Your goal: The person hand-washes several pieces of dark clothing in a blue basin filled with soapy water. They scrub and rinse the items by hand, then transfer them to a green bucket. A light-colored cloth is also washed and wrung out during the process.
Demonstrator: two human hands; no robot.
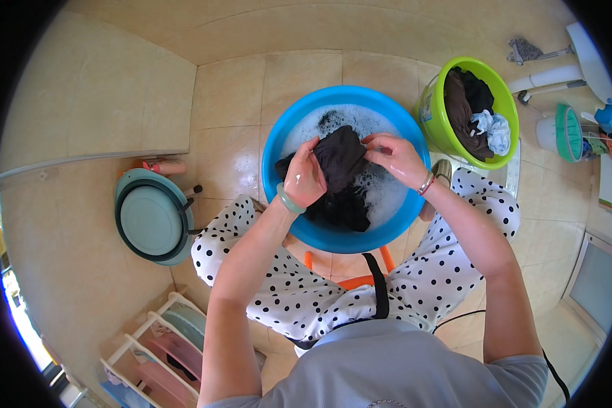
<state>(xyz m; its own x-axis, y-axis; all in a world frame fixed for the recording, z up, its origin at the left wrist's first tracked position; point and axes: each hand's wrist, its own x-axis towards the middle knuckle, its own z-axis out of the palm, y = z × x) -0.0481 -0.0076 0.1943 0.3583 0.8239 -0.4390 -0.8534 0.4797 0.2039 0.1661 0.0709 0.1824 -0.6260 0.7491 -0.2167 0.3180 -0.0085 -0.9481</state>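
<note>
Between my two hands a dark brown wet cloth garment (340, 155) is stretched above a blue basin (270, 146). My left hand (304, 175), with a pale green bangle at its wrist, closes on the garment's left edge. At its upper right edge, my right hand (396, 160) pinches the fabric between thumb and fingers. White suds (381, 194) cover much of the water. A black garment (343, 209) lies soaked in the basin below the brown one, partly hidden by it. The exact kind of either garment cannot be made out.
A lime green bucket (510, 126) holding dark and light blue clothes stands right of the basin. Grey-green folding basins (153, 219) lean at the left wall. A white slipper rack (130, 343) is at lower left. A small lined bin (547, 136) stands far right.
</note>
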